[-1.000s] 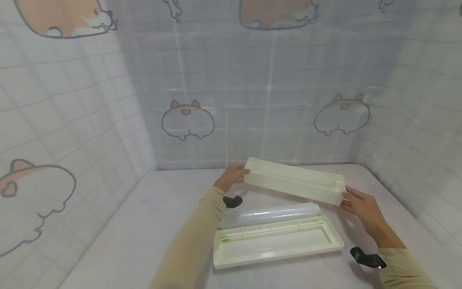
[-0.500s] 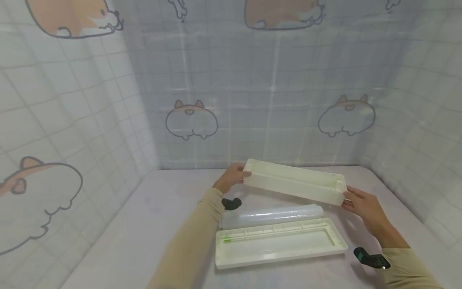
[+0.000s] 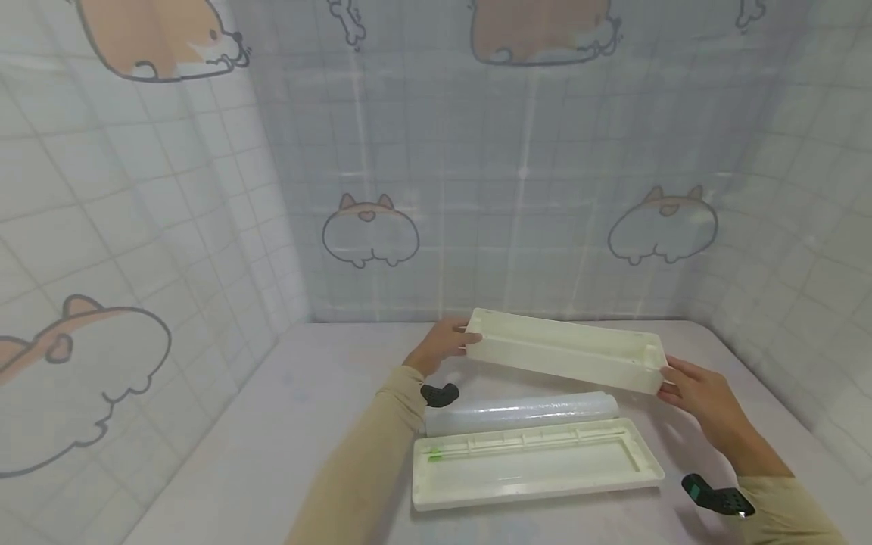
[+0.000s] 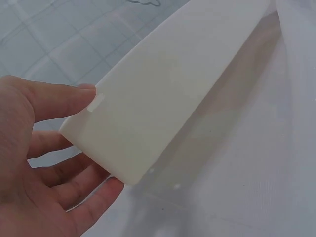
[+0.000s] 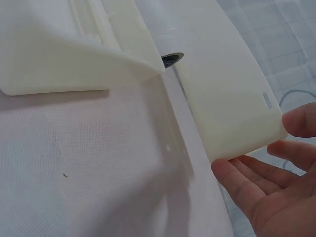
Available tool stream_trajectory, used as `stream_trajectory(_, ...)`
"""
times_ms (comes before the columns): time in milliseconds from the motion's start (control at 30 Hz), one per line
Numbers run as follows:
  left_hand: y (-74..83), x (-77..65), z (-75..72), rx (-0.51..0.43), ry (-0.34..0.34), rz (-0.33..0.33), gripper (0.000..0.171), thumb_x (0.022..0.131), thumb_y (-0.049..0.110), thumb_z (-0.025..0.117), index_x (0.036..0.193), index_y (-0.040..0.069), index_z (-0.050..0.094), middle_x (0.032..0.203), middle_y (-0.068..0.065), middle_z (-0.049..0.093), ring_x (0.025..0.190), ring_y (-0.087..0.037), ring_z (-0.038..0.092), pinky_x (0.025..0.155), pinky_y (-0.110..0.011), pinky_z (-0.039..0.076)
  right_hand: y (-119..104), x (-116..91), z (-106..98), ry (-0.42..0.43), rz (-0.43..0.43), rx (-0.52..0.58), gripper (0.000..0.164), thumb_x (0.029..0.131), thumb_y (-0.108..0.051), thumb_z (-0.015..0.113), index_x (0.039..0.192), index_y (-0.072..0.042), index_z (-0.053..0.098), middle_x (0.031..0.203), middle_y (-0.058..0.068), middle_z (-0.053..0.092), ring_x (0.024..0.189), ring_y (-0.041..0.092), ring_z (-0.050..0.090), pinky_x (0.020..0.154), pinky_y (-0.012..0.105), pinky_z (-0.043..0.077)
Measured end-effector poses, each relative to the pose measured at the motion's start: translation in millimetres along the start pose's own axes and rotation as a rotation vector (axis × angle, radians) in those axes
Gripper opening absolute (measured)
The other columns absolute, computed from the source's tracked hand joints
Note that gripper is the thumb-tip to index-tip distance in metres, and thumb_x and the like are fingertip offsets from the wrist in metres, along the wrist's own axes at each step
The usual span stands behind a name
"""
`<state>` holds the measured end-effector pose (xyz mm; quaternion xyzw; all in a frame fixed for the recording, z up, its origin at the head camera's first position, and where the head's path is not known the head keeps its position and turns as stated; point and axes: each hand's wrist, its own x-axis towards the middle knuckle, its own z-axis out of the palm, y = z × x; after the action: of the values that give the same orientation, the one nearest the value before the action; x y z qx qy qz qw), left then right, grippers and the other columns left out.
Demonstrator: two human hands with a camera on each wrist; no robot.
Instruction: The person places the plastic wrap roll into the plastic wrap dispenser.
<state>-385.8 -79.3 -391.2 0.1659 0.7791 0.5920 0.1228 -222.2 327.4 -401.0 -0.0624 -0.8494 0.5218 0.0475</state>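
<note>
A long, off-white plastic box (image 3: 559, 362) is held up between both hands at the back of the table, its open side showing and its left end higher than its right. My left hand (image 3: 441, 345) grips the left end; in the left wrist view the thumb lies on the long wall beside a small slot, with the fingers at the end wall. The right hand (image 3: 702, 390) holds the opposite end, thumb and fingers about its corner. In front lies a shiny roll of plastic wrap (image 3: 524, 411). Nearer still rests a matching lid (image 3: 538, 477), inner side up, with a ribbed strip and green bits (image 3: 434, 454).
The table (image 3: 259, 454) has a pale cover. Patterned curtains with cartoon dogs (image 3: 371, 231) enclose it at the back and both sides. Dark wrist-worn devices (image 3: 715, 496) sit at both sleeves.
The whole head view has shifted a little, so things appear slightly farther right and lower. Both hands keep their hold on the box, which stays tilted much the same.
</note>
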Motion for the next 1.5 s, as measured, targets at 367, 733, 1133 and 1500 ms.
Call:
stream_trajectory(367, -0.6, -6.2, -4.5, -0.038, 0.011, -0.009, 0.056, 0.091, 0.021, 0.076, 0.139, 0.0, 0.056, 0.132, -0.015, 0.061, 0.117, -0.031, 0.061, 0.099, -0.045, 0.051, -5.8, 1.8, -1.5, -0.027, -0.054, -0.083, 0.071, 0.108, -0.038, 0.043, 0.151, 0.016, 0.022, 0.145, 0.043, 0.034, 0.122, 0.049, 0.055, 0.083, 0.03, 0.058)
stream_trajectory(733, -1.5, -12.7, -8.4, -0.03, 0.017, -0.013, 0.059, 0.09, 0.022, 0.077, 0.141, 0.002, 0.055, 0.136, -0.015, 0.059, 0.119, -0.03, 0.06, 0.099, -0.045, 0.051, -2.6, 13.6, -1.3, -0.028, -0.081, 0.048, 0.07, 0.106, -0.031, 0.052, 0.147, 0.019, 0.026, 0.145, 0.042, 0.036, 0.096, 0.0, 0.063, 0.083, 0.023, 0.056)
stream_trajectory(1133, -0.3, -21.3, -12.1, -0.077, 0.038, -0.012, 0.059, 0.09, 0.016, 0.076, 0.141, -0.002, 0.052, 0.13, -0.019, 0.06, 0.116, -0.031, 0.061, 0.099, -0.046, 0.05, -8.8, 23.5, 3.7, -0.028, -0.067, 0.052, 0.07, 0.105, -0.028, 0.053, 0.148, 0.019, 0.024, 0.147, 0.04, 0.034, 0.097, -0.006, 0.056, 0.085, 0.021, 0.055)
stream_trajectory(1500, 3.0, -37.7, -14.8, -0.068, 0.052, -0.021, 0.059, 0.089, 0.017, 0.076, 0.139, -0.003, 0.051, 0.129, -0.019, 0.059, 0.115, -0.031, 0.06, 0.1, -0.049, 0.049, -12.8, 22.5, 8.5, -0.065, -0.078, 0.044, 0.072, 0.104, -0.028, 0.055, 0.148, 0.02, 0.023, 0.146, 0.041, 0.035, 0.097, -0.004, 0.058, 0.085, 0.021, 0.055)
